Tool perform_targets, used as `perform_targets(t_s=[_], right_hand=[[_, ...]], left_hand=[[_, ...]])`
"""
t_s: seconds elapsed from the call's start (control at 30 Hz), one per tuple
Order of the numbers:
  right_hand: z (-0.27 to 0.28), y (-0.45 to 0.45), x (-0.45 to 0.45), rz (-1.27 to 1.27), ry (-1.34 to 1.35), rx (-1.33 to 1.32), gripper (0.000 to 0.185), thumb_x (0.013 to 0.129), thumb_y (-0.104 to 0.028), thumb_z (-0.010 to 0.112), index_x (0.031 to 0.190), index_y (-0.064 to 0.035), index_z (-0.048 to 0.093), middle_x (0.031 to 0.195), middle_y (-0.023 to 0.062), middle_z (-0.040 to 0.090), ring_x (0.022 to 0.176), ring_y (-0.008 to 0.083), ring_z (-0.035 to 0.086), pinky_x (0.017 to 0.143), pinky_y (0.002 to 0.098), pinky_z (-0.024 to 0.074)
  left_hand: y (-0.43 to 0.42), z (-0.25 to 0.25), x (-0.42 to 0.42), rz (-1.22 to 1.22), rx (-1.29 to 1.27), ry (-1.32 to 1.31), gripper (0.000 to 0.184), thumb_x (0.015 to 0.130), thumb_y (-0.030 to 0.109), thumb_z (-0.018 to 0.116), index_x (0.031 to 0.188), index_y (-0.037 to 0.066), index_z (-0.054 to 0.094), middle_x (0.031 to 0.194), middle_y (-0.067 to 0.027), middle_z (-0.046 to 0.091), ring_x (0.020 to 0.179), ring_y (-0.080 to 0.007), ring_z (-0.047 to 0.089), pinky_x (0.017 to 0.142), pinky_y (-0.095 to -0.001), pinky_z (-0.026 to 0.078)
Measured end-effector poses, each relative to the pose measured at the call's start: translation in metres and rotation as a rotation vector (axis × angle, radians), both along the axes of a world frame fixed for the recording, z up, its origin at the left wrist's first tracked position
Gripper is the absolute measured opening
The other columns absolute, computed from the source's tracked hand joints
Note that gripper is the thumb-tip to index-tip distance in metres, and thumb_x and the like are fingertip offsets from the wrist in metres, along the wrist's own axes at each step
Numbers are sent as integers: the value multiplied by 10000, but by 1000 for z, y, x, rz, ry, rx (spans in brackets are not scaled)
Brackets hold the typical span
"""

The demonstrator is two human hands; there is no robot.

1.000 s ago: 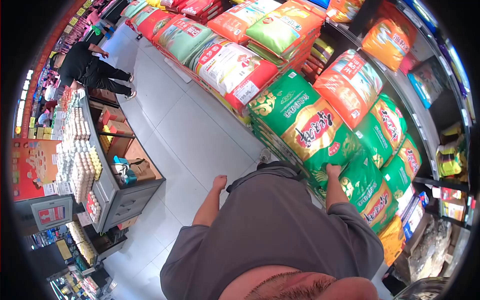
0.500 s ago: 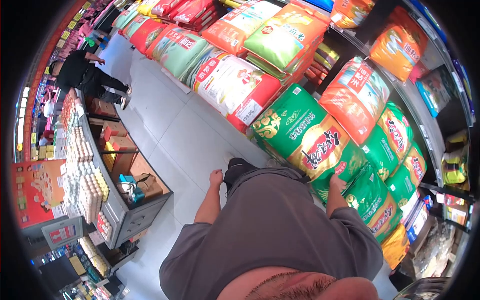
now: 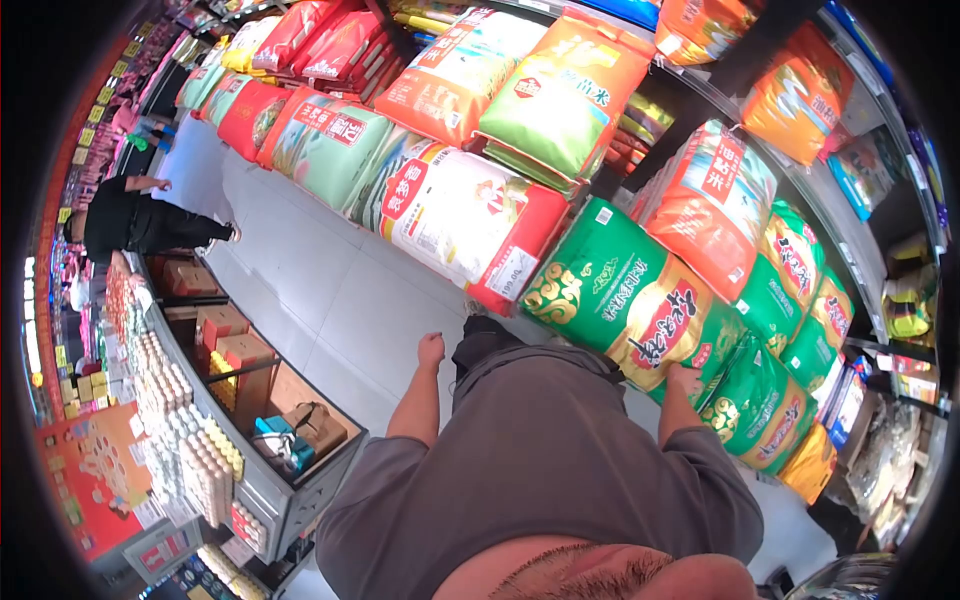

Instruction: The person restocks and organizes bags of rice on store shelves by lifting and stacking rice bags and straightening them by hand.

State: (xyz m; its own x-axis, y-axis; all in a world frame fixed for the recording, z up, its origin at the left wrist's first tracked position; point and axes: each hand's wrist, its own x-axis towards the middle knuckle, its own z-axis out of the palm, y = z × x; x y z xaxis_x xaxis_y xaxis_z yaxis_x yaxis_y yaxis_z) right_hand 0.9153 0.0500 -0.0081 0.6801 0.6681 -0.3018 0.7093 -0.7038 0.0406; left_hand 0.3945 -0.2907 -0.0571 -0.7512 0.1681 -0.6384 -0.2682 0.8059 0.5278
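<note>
My left hand [image 3: 431, 350] hangs in front of me on the left, its fingers curled in with nothing in them, over the grey floor. On the other side, my right hand [image 3: 684, 382] is closed in a loose fist beside a large green rice bag [image 3: 590, 290] with a gold label. Whether its knuckles touch the bag, I cannot tell. Another green rice bag [image 3: 765, 405] lies just right of that hand. Further ahead is a white and red rice bag [image 3: 455, 215] with a price tag [image 3: 512, 279].
An orange rice bag [image 3: 708, 205] lies on the stack to the right, below shelves [image 3: 800, 180]. On the left runs a counter [image 3: 300, 500] bearing trays of eggs [image 3: 205, 470]. A person in black [image 3: 140, 222] stands at its far end. Grey floor [image 3: 300, 280] lies between.
The view has shifted, and the egg counter and the person in black sit lower and the far bags further left. My right hand's fingers are now curled in more; my left stays closed.
</note>
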Motion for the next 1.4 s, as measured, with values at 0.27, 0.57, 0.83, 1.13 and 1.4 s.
perform_targets(t_s=[0.27, 0.57, 0.83, 1.13, 1.4], right_hand=[[4, -36, -142, 122, 43, 232, 869, 787, -333, 718, 1482, -43, 284, 1424, 299, 356, 1311, 450, 401, 1070, 528, 397], [2, -64, -299, 156, 154, 238, 918, 803, -323, 682, 1531, -31, 206, 1523, 359, 207, 1423, 496, 232, 1151, 547, 295], [7, -97, -326, 323, 321, 290, 833, 806, -340, 689, 1505, -58, 334, 1562, 349, 146, 1452, 496, 184, 1165, 549, 277], [18, -144, -292, 573, 500, 349, 750, 785, -108, 655, 1488, -115, 392, 1604, 234, 176, 1467, 438, 224, 1168, 491, 310], [22, -148, -304, 539, 470, 375, 717, 782, -65, 632, 1461, -104, 405, 1598, 226, 193, 1464, 437, 235, 1162, 495, 321]], left_hand=[[74, 0, -153, -424, 94, 309, 408, 829, 162, 571, 1204, 28, 663, 1189, -215, 651, 1169, -364, 575, 1012, -447, 446], [140, 28, -239, -733, 168, 574, 628, 796, 100, 602, 1394, -18, 449, 1482, -291, 371, 1375, -447, 361, 1156, -471, 311], [152, 35, -242, -861, 32, 537, 746, 803, 125, 606, 1473, -58, 332, 1554, -306, 262, 1426, -471, 278, 1199, -477, 240], [151, 40, -246, -991, -157, 240, 873, 797, 218, 631, 1533, -28, 232, 1632, -259, 80, 1490, -383, 228, 1194, -410, 288], [150, 47, -251, -1180, -277, 135, 911, 795, 291, 658, 1548, 10, 228, 1636, -258, 49, 1485, -397, 237, 1181, -422, 316]])
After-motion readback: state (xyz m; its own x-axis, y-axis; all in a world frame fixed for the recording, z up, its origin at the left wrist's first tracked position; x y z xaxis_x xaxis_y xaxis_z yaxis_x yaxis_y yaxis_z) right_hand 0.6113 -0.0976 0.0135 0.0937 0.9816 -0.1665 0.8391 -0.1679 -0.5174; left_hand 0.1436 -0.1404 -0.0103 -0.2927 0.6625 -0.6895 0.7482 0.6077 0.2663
